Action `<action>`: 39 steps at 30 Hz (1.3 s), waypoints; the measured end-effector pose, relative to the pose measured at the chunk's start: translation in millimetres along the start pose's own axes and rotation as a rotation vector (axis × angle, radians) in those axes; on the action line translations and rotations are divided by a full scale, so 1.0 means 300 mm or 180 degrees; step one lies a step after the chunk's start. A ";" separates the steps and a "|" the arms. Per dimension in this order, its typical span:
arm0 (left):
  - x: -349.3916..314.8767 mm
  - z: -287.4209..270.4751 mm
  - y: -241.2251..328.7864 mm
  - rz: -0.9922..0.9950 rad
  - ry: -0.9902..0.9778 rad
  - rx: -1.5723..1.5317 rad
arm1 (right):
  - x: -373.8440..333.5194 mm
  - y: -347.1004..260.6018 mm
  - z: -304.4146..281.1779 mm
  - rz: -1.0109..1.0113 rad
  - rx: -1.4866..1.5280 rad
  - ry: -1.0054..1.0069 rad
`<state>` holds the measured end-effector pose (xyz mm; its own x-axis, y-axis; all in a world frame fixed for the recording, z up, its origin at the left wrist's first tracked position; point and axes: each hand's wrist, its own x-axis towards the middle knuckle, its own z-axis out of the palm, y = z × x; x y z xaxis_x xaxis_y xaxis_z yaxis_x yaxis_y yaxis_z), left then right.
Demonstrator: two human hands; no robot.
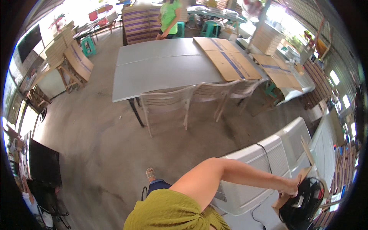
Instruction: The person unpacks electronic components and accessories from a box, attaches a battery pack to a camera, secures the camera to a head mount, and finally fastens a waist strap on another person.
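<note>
My right arm reaches out to the right, past the white slatted plastic units. At its end my right hand (290, 186) is closed on the edge of a brown piece that looks like a cardboard flap (281, 202). Right beside the hand, touching or close to the flap, is a rounded black object (303, 203) with a small pale patch on it; its kind I cannot make out. A white plastic unit with a grille (245, 188) lies under my forearm, with a black cord (265, 155) draped over it. My left hand is out of view.
A grey table (161, 69) stands ahead with flattened cardboard (226, 61) on its right end. Several pale plastic chairs (166, 100) line its near side. A person in a green shirt (168, 17) stands behind it. A black screen-like panel (44, 161) is at left.
</note>
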<state>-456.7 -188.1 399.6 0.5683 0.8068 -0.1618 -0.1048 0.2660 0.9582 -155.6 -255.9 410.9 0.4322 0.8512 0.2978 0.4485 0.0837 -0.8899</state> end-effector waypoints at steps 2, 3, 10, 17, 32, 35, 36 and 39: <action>-0.221 -0.206 0.027 0.0151 0.0354 -0.0034 | -0.059 -0.089 0.168 -0.0081 0.0123 -0.0292; -0.355 -0.303 0.041 0.0069 0.0521 -0.0001 | -0.099 -0.128 0.257 -0.0084 0.0141 -0.0438; -1.300 -0.918 0.026 0.0242 0.1871 0.0354 | -0.424 -0.384 1.030 -0.0222 0.0629 -0.1752; -1.957 -1.443 -0.176 0.0200 0.2948 0.0109 | -0.908 -0.607 1.960 -0.0370 0.1367 -0.2734; -2.472 -2.563 -0.617 0.0776 0.4422 -0.0349 | -1.542 -0.760 3.461 0.0739 0.1538 -0.3806; -2.458 -2.692 -0.759 0.0854 0.4593 -0.0681 | -1.648 -0.721 3.586 0.0970 0.1704 -0.4011; -2.469 -2.746 -0.795 0.0688 0.4692 -0.0772 | -1.670 -0.712 3.644 0.1032 0.1743 -0.4128; -2.384 -2.838 -0.829 0.0450 0.4469 -0.1150 | -1.623 -0.605 3.714 0.1098 0.1527 -0.3974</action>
<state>-1531.9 -382.1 76.3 -0.6912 0.6216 -0.3687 -0.4068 0.0870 0.9094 -1319.1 -108.1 42.2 -0.6301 0.7393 -0.2374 0.0423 -0.2726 -0.9612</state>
